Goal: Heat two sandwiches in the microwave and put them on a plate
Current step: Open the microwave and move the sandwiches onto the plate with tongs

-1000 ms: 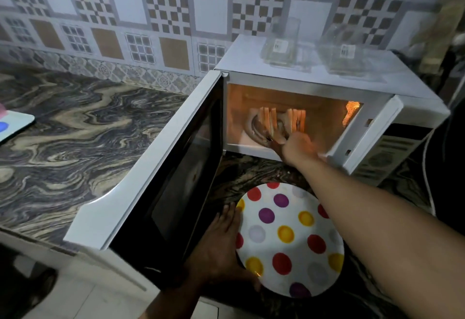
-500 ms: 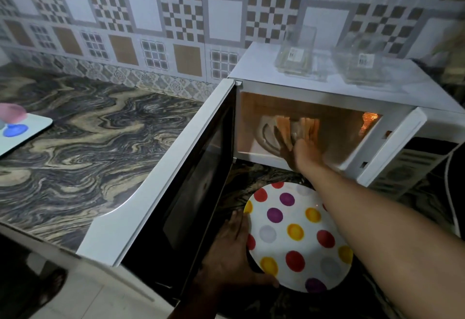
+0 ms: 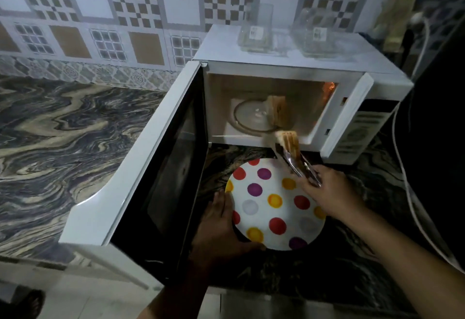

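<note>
No text, brand or number can be read anywhere in the view. Two clear containers on top of the microwave [image 3: 302,67] each carry a small white label, the left container [image 3: 255,35] and the right container [image 3: 319,35], but the print on both is too blurred to make out. The microwave's control panel [image 3: 359,130] shows dark bands and faint markings, none of them legible. The polka-dot plate [image 3: 274,205] bears no lettering.

Head cam, wide-angle, looks fwd/down, close over countertop [image 3: 63,130].
</note>
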